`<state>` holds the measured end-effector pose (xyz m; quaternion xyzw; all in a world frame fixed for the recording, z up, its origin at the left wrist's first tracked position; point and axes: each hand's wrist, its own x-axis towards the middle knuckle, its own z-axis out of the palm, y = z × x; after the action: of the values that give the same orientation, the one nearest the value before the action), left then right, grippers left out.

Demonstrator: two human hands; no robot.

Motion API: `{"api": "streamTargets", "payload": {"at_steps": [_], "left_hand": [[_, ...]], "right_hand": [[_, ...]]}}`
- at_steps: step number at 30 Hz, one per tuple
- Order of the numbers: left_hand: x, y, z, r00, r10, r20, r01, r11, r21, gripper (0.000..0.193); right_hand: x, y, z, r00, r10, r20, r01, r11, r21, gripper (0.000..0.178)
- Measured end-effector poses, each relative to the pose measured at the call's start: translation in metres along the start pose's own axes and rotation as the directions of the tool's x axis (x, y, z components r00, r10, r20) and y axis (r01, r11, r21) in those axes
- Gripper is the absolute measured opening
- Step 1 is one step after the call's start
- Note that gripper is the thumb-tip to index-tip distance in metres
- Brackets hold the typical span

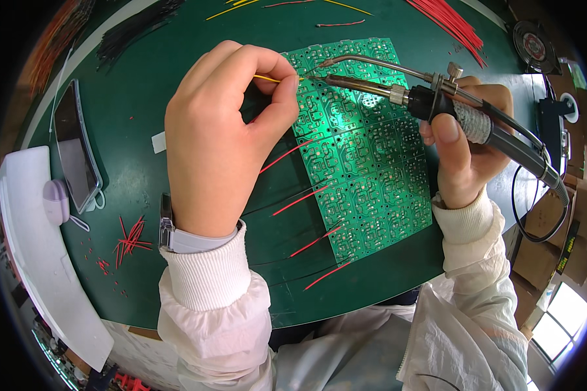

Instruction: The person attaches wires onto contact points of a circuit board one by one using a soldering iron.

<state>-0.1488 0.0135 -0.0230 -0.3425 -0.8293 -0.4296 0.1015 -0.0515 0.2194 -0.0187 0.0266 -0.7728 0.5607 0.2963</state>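
Observation:
A green circuit board panel (372,189) lies on the green table in front of me. Short red wires (316,241) and dark wires stick out from its left edge. Over its upper left corner, my left hand (231,104) pinches a yellow wire (265,78) between thumb and forefinger. My right hand (466,143) is wrapped round a soldering iron (460,111) with a thin metal feed tube (378,62) clamped above it. The iron's tip and the tube's end meet close to the yellow wire's end, near the board's edge. Whether they touch the board I cannot tell.
Red wires (447,26) and black wires (137,26) lie in bundles at the far side. A phone (78,146) and a white curved panel (42,241) are at the left. Short red pieces (134,241) are scattered nearby. A small round fan (533,44) stands far right.

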Motion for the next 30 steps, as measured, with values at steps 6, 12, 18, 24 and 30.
{"api": "streamTargets", "payload": {"at_steps": [6,12,18,24,30], "left_hand": [[0.0005,0.0009,-0.0014,1.000,0.015,-0.009,-0.015,0.999,0.041,0.012],[0.0002,0.0010,-0.0013,1.000,0.022,-0.017,-0.021,0.998,0.057,0.012],[0.0005,0.0020,-0.0004,0.999,0.024,-0.024,-0.022,0.998,0.062,0.013],[-0.0001,-0.0001,-0.0009,0.999,0.033,-0.034,-0.031,0.997,0.064,0.013],[0.0003,0.0011,-0.0011,0.999,0.038,-0.028,-0.035,0.997,0.070,0.013]], "right_hand": [[0.0026,-0.0003,0.0025,0.996,-0.082,0.032,0.082,0.997,0.005,0.038],[0.0027,0.0004,0.0022,0.993,-0.110,0.044,0.111,0.994,-0.016,0.038],[0.0032,0.0009,0.0010,0.987,-0.153,0.056,0.155,0.987,-0.051,0.037],[0.0035,0.0010,0.0008,0.980,-0.186,0.068,0.191,0.979,-0.077,0.036],[0.0042,0.0028,-0.0001,0.975,-0.209,0.070,0.214,0.973,-0.081,0.035]]}}
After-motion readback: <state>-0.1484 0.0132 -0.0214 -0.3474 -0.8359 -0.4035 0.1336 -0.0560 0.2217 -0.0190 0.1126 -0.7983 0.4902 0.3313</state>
